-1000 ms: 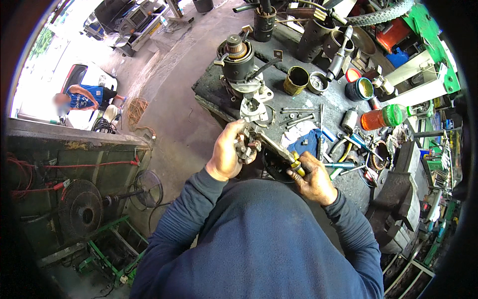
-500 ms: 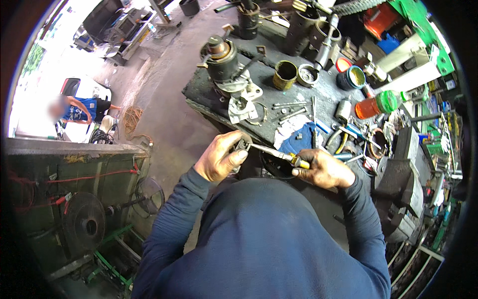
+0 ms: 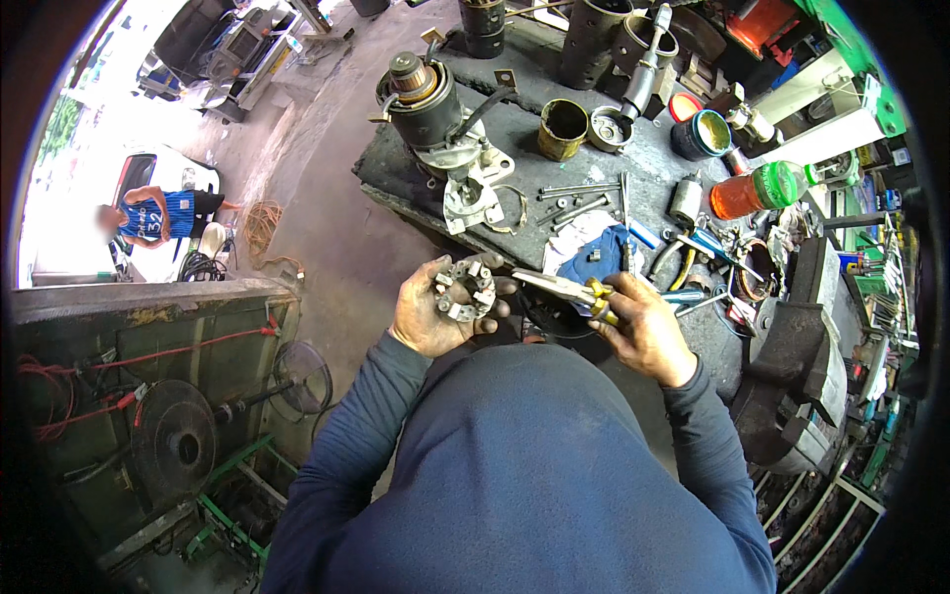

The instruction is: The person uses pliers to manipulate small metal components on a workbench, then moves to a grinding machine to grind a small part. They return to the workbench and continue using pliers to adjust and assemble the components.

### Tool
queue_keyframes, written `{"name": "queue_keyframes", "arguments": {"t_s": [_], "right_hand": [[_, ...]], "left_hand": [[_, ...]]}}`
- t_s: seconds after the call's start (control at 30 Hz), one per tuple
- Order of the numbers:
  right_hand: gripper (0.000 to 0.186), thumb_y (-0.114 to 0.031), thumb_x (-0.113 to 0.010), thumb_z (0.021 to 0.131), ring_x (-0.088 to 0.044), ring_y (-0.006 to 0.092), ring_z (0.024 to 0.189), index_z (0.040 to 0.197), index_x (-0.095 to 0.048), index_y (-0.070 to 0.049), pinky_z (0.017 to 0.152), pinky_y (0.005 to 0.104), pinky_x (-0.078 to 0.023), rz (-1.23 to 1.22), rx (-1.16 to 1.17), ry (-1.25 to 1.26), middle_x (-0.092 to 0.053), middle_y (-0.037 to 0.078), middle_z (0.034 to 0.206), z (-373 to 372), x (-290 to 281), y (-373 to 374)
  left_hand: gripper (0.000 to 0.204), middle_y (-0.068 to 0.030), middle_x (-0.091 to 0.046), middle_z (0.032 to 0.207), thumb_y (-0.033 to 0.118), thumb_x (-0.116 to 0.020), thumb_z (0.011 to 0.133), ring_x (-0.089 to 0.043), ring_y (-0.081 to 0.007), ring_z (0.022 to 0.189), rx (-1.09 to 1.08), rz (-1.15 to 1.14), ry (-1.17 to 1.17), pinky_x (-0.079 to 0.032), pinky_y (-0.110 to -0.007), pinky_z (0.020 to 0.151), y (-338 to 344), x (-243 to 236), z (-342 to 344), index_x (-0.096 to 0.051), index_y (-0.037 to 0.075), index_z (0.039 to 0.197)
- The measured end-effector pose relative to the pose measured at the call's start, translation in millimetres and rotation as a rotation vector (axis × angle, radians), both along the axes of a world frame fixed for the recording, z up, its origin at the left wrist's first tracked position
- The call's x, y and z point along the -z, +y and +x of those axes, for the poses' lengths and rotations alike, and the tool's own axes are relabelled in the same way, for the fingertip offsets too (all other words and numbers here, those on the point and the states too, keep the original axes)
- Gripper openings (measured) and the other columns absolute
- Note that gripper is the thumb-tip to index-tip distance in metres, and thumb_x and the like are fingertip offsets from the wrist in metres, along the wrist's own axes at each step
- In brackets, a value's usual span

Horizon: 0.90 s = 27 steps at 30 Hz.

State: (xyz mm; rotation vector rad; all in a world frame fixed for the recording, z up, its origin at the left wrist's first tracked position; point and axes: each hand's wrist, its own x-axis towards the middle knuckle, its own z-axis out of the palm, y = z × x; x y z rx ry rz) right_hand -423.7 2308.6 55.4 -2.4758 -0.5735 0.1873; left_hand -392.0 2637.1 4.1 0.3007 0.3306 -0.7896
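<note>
In my left hand (image 3: pixel 424 307) lies a brush holder (image 3: pixel 465 289), a round metal ring with several small blocks about its rim. My fingers curl around its edge and its face is turned up. My right hand (image 3: pixel 648 332) grips long-nose pliers (image 3: pixel 554 285) with yellow handles. Their jaws point left at the brush holder, a small gap away from it. Beyond my hands, a starter motor (image 3: pixel 426 109) stands upright on the dark workbench (image 3: pixel 396 178). A metal end housing (image 3: pixel 470 201) lies at its foot, beside a thin ring (image 3: pixel 510 210).
Bolts (image 3: pixel 579 193), a blue cloth (image 3: pixel 597 255) and a rusty can (image 3: pixel 563 130) are on the bench. To the right are a bottle of orange liquid (image 3: pixel 737 196) and a bench vise (image 3: pixel 792 371). A fan (image 3: pixel 176 436) is at lower left. Another person (image 3: pixel 163 216) stands far left.
The pliers have drawn back from the brush holder. My left hand has opened somewhat and turned, so the ring's face now shows. My head view has shifted slightly.
</note>
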Motion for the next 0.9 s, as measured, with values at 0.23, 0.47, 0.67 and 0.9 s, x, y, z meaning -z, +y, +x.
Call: {"name": "queue_keyframes", "arguments": {"t_s": [0.23,0.47,0.67,0.9], "right_hand": [[0.039,-0.005,-0.077,0.066,-0.063,0.0361,0.095,0.103,-0.068,-0.001,0.082,0.0453,-0.053,0.21,0.056,-0.387,-0.062,0.016,0.109,28,-12,11],[0.02,-0.012,-0.074,0.075,-0.058,0.0301,0.092,0.093,-0.067,-0.008,0.08,0.0437,-0.05,-0.122,-0.156,-0.45,-0.06,0.011,0.103,50,-29,2],[0.013,-0.015,-0.069,0.076,-0.057,0.0275,0.088,0.089,-0.065,-0.011,0.08,0.0411,-0.047,-0.385,-0.276,-0.524,-0.061,0.008,0.106,66,-39,-9],[0.015,-0.013,-0.071,0.071,-0.059,0.0255,0.093,0.087,-0.068,-0.013,0.086,0.0417,-0.048,-0.421,-0.365,-0.544,-0.064,0.004,0.112,85,-42,-11]], "left_hand": [[0.059,-0.0231,-0.073,0.112,0.049,-0.049,0.102,-0.073,-0.0393,0.086,0.063,0.183,0.002,-0.059,-0.044,0.068,-12,-11,8,-0.068,-0.003,0.122],[0.054,-0.0162,-0.074,0.105,0.044,-0.047,0.101,-0.072,-0.0355,0.087,0.162,0.349,0.02,-0.056,-0.041,0.07,-19,-16,16,-0.069,0.0,0.124],[0.053,-0.0185,-0.075,0.115,0.041,-0.045,0.101,-0.072,-0.0354,0.088,0.225,0.309,0.032,-0.055,-0.04,0.069,-18,-12,16,-0.067,-0.001,0.125],[0.053,-0.0193,-0.075,0.112,0.042,-0.046,0.101,-0.072,-0.038,0.087,0.241,0.321,0.004,-0.055,-0.042,0.069,-27,-17,17,-0.068,0.001,0.125]]}}
